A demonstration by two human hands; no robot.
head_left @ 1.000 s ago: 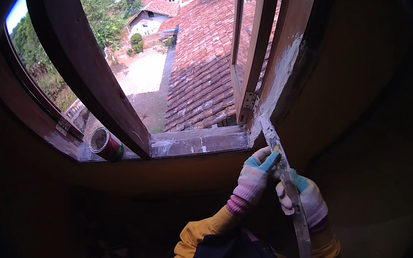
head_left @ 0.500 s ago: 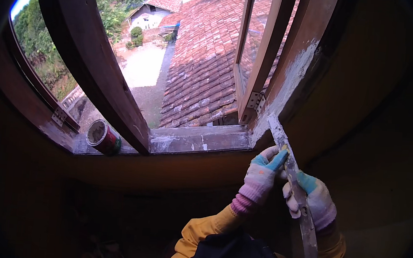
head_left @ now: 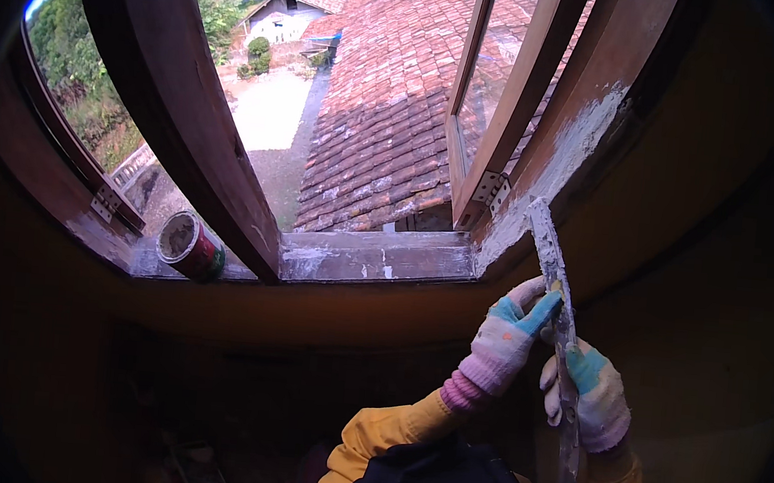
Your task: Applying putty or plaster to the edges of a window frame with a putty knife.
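A long, narrow flat strip (head_left: 548,246), smeared with whitish filler at its far end, slants up to the lower right corner of the wooden window frame (head_left: 530,134). My left hand (head_left: 506,335), in a pale glove with blue fingertips, grips it near the middle, fingers pressed against its side. Lower down, my right hand (head_left: 596,396), gloved alike, is closed round the same strip, whose near end runs down past my right sleeve. Pale filler (head_left: 590,135) coats the inner face of the frame's right post, close to the strip's tip.
On the left part of the sill (head_left: 358,253) stands a tilted red and green can (head_left: 191,245), crusted inside. An open glazed sash (head_left: 510,96) hangs on a hinge (head_left: 491,191) at the right. A thick wooden mullion (head_left: 178,104) divides the window. Outside lies a tiled roof (head_left: 390,104).
Both hands have shifted a little to the right with the strip. Its tip has moved slightly up and right along the frame corner. The view has shifted slightly too.
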